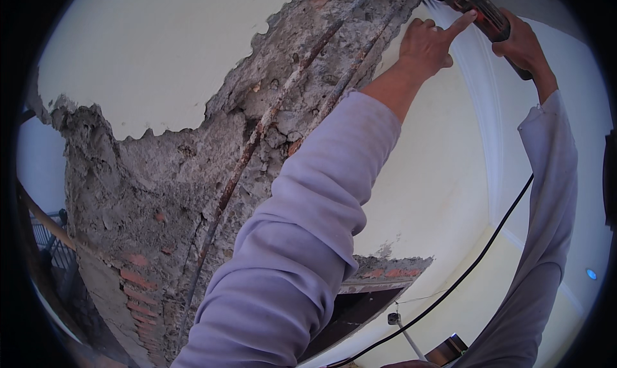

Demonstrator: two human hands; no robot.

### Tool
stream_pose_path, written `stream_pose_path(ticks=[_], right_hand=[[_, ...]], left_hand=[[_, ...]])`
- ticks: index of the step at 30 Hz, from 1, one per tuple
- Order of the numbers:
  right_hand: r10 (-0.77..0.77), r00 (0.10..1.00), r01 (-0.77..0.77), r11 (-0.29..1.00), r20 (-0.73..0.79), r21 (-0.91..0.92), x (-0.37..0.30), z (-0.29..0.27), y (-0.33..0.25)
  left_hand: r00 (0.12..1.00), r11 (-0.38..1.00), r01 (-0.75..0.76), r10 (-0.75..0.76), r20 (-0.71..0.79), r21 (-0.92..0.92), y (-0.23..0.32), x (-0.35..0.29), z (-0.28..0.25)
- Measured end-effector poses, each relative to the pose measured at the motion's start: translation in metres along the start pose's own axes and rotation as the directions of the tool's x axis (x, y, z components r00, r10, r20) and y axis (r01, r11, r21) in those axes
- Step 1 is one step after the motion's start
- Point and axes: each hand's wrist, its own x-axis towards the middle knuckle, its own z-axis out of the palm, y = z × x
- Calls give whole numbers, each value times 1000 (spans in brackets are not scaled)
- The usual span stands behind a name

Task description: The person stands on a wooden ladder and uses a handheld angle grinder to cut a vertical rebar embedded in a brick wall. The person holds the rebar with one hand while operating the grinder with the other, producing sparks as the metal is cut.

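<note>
Raised toward the upper right, my right hand point(522, 45) is wrapped round the body of a red and black angle grinder point(483, 13). Its grey head runs up against the top edge of the picture, where the disc cannot be made out. My left hand point(427, 45) holds nothing; its index finger is stretched out to the grinder's side, and its other fingers are partly curled. Beside my left arm, a rusty reinforcing bar point(256, 136) runs diagonally across broken concrete point(173, 165). A second rusty bar point(344, 85) lies roughly parallel to it, partly behind my left sleeve.
A black cable point(479, 259) hangs in a curve by my right arm. Cream plaster point(160, 46) ends in a jagged edge along the concrete. Red bricks point(138, 291) show lower left, near a wooden pole point(48, 220). A dark opening point(353, 313) lies below my left arm.
</note>
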Motion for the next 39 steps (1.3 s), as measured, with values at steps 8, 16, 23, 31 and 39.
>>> stream_pose_path(ticks=[8, 16, 23, 31, 39], right_hand=[[11, 1000, -11, 1000, 10, -4, 1, 0, 2], [23, 999, -23, 999, -22, 32, 0, 1, 0], [-7, 1000, 7, 1000, 12, 11, 3, 1, 2], [9, 1000, -9, 999, 8, 35, 5, 2, 7], [-12, 1000, 12, 1000, 18, -8, 4, 0, 3]], left_hand=[[1000, 1000, 0, 0, 11, -1, 1, -1, -2], [1000, 998, 18, -18, 2, -65, 1, -1, -2], [1000, 998, 22, -21, 5, -50, 1, -1, 0], [1000, 1000, 25, -24, 17, -19, 1, 1, 1], [1000, 1000, 12, -12, -20, 0, 0, 0, 2]])
